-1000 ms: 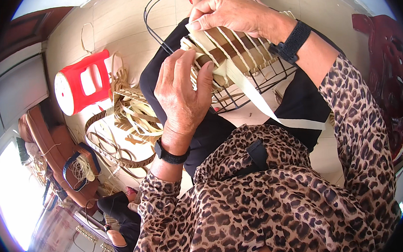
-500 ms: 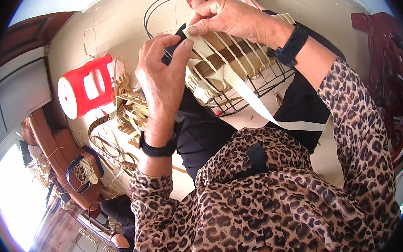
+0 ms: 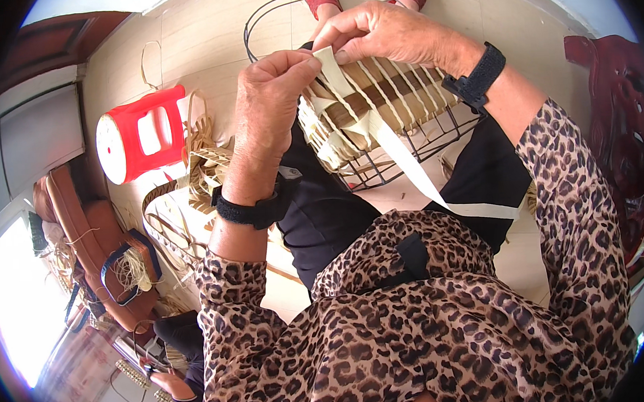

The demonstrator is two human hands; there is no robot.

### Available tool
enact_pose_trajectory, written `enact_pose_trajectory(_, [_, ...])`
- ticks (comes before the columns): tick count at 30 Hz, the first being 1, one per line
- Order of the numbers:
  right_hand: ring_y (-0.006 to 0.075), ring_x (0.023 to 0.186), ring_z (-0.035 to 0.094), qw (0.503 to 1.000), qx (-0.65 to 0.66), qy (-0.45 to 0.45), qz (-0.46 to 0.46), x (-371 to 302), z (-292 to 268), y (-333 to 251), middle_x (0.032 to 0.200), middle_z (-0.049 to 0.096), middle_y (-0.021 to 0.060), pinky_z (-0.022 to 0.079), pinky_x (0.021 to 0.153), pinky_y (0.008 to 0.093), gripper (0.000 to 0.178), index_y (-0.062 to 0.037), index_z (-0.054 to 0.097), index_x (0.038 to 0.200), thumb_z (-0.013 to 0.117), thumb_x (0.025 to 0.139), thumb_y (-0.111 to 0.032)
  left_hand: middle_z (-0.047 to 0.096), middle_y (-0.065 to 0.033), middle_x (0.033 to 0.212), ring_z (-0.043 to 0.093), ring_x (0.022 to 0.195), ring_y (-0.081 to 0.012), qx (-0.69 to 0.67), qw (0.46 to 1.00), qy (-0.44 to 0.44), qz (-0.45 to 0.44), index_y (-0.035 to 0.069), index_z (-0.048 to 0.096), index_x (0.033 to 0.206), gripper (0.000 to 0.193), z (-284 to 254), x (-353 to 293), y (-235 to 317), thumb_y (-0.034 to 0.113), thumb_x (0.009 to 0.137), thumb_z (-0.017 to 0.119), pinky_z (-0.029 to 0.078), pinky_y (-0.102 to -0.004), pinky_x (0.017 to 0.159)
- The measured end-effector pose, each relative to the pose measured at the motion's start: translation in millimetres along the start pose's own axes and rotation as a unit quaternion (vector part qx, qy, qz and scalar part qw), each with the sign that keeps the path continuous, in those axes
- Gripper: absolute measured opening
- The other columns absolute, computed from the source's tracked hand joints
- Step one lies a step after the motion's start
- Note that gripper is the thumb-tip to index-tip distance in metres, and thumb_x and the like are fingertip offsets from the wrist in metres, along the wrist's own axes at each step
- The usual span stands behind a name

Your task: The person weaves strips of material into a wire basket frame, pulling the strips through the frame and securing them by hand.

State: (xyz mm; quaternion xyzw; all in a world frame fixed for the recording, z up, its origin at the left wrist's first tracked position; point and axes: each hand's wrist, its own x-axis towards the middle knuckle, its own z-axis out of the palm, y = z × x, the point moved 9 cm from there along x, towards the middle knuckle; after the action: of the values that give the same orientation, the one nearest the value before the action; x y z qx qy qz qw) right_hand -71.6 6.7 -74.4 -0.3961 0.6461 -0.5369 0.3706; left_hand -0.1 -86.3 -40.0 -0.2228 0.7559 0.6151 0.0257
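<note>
A half-woven basket [image 3: 404,100] with a black wire frame rests between my thighs, its side wrapped in pale cord over a brown band. My left hand [image 3: 271,93] is at its far left corner, thumb and fingers pinched on the edge of a flat cream strip [image 3: 335,77]. From the other side my right hand [image 3: 408,35] reaches over the basket, thumb and curled forefinger closed at the same strip's upper end. A long cream tail [image 3: 412,162] runs from the basket's side down over my right thigh. My fingers partly hide the strip's tip.
A red and white plastic stool [image 3: 145,134] lies on its side at left, beside a heap of loose strips [image 3: 205,164]. Wire loops [image 3: 256,21] stick out beyond the basket. Carved dark red furniture [image 3: 620,131] stands at right. Another person's arm [image 3: 172,385] shows lower left.
My left thumb and fingers have come together on the strip, and the strip's end now stands up between my hands. The view has shifted slightly.
</note>
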Motion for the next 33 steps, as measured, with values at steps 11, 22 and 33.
enact_pose_trajectory(11, [0.0096, 0.089, 0.057, 0.999, -0.045, -0.004, -0.005, -2, -7, -13, 0.092, 0.063, 0.0007, 0.044, 0.085, 0.0241, 0.025, -0.0065, 0.062, 0.106, 0.061, 0.082, -0.013, 0.060, -0.0017, 0.081, 0.052, 0.075, -0.0069, -0.112, 0.991, -0.063, -0.040, -0.004, 0.061, 0.093, 0.015, 11, 2, -22, 0.008, 0.085, 0.057, 0.040, -0.0187, 0.071])
enact_pose_trajectory(22, [0.0084, 0.085, 0.057, 0.999, -0.001, -0.039, 0.017, -2, 0, -12, 0.086, 0.061, 0.0007, 0.045, 0.083, 0.0242, 0.027, -0.0045, 0.059, 0.107, 0.059, 0.081, -0.009, 0.059, -0.0009, 0.081, 0.051, 0.075, -0.0068, -0.168, 0.981, -0.089, -0.045, -0.003, 0.060, 0.092, 0.014, 15, 5, -30, 0.009, 0.087, 0.054, 0.039, -0.0198, 0.071])
enact_pose_trajectory(33, [0.0061, 0.082, 0.054, 0.993, 0.098, -0.060, 0.016, 3, 7, -4, 0.086, 0.058, -0.0026, 0.043, 0.079, 0.0225, 0.016, -0.0052, 0.057, 0.096, 0.058, 0.080, -0.009, 0.057, -0.0003, 0.078, 0.049, 0.073, -0.0073, -0.101, 0.990, -0.093, -0.037, -0.002, 0.059, 0.090, 0.015, 16, 3, -27, 0.011, 0.088, 0.053, 0.038, -0.0202, 0.069])
